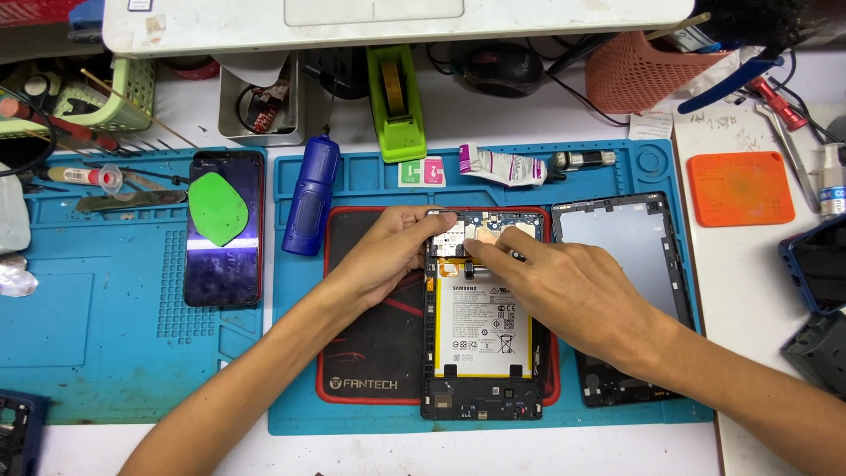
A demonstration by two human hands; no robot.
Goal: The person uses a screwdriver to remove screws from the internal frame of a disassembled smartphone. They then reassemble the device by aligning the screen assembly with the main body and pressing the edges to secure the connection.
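Note:
An opened tablet [480, 353] lies back-side up on a black mat with a red border [370, 353], its white battery and top circuit board exposed. My left hand [392, 251] grips the tablet's upper left edge, fingertips on the board. My right hand [564, 282] reaches in from the right, thumb and forefinger pinched on a small part at the top of the board. The tablet's removed dark back cover [630, 264] lies just to the right.
A blue work mat [352, 181] covers the bench. On it lie a dark phone [223, 229] with a green pick, a blue cylinder [310, 194], a glue tube [502, 165], a green tape dispenser [395, 101] and an orange pad [740, 187]. Tools crowd the left and back.

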